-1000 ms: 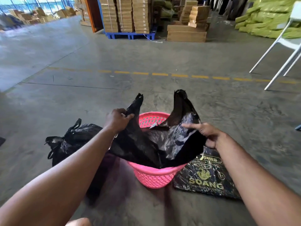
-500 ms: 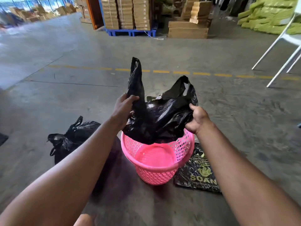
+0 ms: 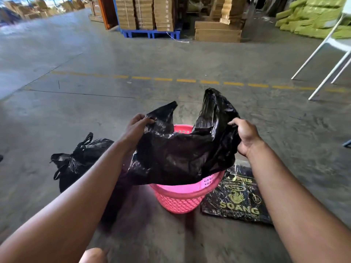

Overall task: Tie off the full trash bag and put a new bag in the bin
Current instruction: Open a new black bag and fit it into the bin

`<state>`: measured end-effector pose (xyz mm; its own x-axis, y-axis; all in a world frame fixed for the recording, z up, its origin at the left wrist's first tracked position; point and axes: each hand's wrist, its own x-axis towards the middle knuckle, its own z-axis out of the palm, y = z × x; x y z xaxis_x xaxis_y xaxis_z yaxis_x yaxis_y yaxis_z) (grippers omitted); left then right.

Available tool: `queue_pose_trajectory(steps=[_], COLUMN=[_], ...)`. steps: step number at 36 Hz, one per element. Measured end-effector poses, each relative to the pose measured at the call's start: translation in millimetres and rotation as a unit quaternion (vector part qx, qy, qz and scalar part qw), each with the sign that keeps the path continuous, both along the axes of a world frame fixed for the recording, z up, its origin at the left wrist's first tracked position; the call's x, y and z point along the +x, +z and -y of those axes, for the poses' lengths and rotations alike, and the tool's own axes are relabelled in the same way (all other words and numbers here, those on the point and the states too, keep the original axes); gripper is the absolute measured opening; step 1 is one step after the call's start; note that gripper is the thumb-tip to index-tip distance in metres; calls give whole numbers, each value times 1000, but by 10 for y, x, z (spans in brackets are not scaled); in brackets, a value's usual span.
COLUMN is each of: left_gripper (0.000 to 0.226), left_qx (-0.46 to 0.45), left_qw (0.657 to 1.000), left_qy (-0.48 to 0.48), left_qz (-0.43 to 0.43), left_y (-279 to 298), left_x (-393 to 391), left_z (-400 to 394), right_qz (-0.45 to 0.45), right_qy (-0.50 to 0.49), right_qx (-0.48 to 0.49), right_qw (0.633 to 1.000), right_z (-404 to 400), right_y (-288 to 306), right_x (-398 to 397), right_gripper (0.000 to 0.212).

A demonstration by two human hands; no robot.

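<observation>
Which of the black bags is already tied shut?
The full bag on the floor to the left of the pink bin has knotted handles. The bag over the bin is held open by both hands, and the printed pack lies flat.

Concrete floor (image 3: 171, 59) — pink bin (image 3: 182, 200), tied bag (image 3: 79, 160), bag packet (image 3: 237, 202).

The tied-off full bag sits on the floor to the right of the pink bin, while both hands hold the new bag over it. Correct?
Not quite. In the head view the tied-off full bag lies left of the pink bin. Left hand and right hand do hold the new bag over it.
</observation>
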<state>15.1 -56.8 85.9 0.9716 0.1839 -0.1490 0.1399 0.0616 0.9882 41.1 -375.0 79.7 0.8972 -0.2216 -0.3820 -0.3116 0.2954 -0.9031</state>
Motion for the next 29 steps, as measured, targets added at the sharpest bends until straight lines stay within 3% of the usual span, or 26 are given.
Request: queue_pose_trajectory(steps=[4, 9, 11, 13, 15, 17, 18, 21, 23, 25, 29], left_gripper=[20, 18, 9, 9, 9, 8, 9, 26, 28, 27, 19], left_qx=[6, 168, 313, 443, 470, 460, 426, 136, 19, 2, 88], left_qw=[998, 985, 947, 890, 872, 876, 896, 990, 999, 999, 994], left_qy=[-3, 36, 38, 39, 66, 85, 82, 30, 7, -4, -61], left_qz=[-56, -5, 58, 101, 121, 117, 98, -4, -46, -40, -5], left_y=[-63, -39, 11, 94, 198, 224, 241, 210, 164, 40, -366], left_x=[17, 192, 254, 248, 201, 202, 180, 93, -33, -164, -434], left_z=[48, 106, 80, 33, -23, -86, -100, -72, -36, -8, -58], right_qz=[-16, 24, 67, 97, 127, 159, 161, 146, 133, 119, 83], right_qy=[52, 31, 5, -18, -55, -69, -58, 7, 28, 48, 154], right_qx=[-49, -204, -321, -465, -539, -552, -548, -498, -391, -270, -336], right_qw=[997, 978, 945, 880, 831, 816, 819, 855, 910, 954, 926], right_z=[-107, -154, -118, -70, -6, 43, 67, 45, -12, -64, -112], right_y=[-23, -24, 46, 169, 280, 319, 294, 274, 214, 57, -312], right_x=[6, 135, 186, 160, 107, 51, 39, -95, -210, -312, -548], right_gripper=[21, 12, 20, 25, 26, 18, 15, 15, 13, 13, 24])
